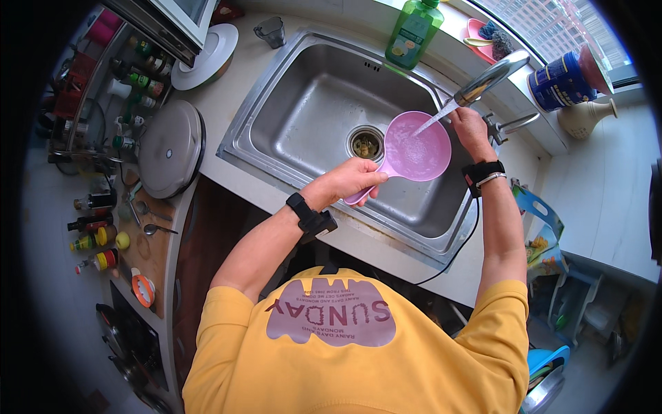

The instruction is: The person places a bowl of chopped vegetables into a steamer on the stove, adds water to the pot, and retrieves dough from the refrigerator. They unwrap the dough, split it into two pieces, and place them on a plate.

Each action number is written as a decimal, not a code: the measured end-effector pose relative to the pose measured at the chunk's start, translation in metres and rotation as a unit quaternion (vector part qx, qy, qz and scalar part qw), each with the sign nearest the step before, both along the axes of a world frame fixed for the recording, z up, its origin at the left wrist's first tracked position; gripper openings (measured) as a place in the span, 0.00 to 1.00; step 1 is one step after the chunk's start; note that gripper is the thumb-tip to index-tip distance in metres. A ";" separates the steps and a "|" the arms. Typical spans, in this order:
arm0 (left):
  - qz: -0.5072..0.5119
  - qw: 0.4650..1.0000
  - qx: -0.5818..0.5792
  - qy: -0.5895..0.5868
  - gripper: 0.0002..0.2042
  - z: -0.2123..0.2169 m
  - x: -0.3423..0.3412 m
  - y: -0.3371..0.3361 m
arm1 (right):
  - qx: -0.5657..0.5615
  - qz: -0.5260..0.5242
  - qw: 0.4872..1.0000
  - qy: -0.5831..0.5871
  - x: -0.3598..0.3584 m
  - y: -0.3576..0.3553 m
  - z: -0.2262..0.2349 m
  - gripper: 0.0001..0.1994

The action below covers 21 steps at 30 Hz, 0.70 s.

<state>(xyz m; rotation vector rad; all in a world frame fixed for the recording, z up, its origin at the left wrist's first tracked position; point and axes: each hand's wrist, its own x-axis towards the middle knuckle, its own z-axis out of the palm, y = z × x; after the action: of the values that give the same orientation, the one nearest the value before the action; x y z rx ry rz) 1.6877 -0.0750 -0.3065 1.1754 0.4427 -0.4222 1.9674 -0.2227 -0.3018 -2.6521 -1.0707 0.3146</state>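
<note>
My left hand (pixel 356 181) is closed around the handle of a pink water scoop (pixel 408 164), held level over the right part of the steel sink (pixel 293 96). Water runs from the chrome faucet (pixel 493 77) into the scoop's bowl, and the water inside looks bubbly. My right hand (pixel 473 132) is beside the scoop's right rim, just under the faucet spout. Its fingertips are partly hidden there, so I cannot tell whether they grip or touch anything. Below the scoop's left edge shows the drain (pixel 365 143) with a strainer holding some scraps.
A green soap bottle (pixel 414 33) stands behind the sink. On the left counter are a small clear cup (pixel 270 32), a white lid (pixel 207 56) and a round grey-lidded pot (pixel 169 148). A blue can (pixel 562 81) and a beige vase (pixel 586 119) are at the right.
</note>
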 end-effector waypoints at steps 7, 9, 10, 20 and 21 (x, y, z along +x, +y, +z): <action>-0.001 1.000 -0.013 -0.018 0.12 0.002 -0.034 -0.001 | 0.238 -0.079 0.952 0.174 0.030 0.006 -0.032 0.16; 0.007 0.999 -0.013 -0.028 0.13 0.009 -0.058 0.000 | 0.277 -0.103 0.939 0.174 0.031 0.000 -0.038 0.17; 0.022 0.998 -0.022 -0.050 0.13 0.014 -0.075 0.000 | 0.313 -0.131 0.926 0.165 0.028 -0.003 -0.038 0.19; 0.232 0.967 0.025 -0.101 0.13 0.075 -0.384 -0.020 | 0.256 0.009 0.940 0.227 -0.186 0.010 -0.045 0.21; 0.269 0.957 0.036 -0.104 0.13 0.079 -0.423 -0.031 | 0.247 0.028 0.933 0.262 -0.228 0.018 -0.049 0.21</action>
<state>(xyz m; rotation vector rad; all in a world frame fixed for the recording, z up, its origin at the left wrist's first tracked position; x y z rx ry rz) 1.2650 -0.1058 -0.2276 1.1026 0.5747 0.1904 1.7393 -0.2047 -0.3509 -1.9378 -0.8980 0.6269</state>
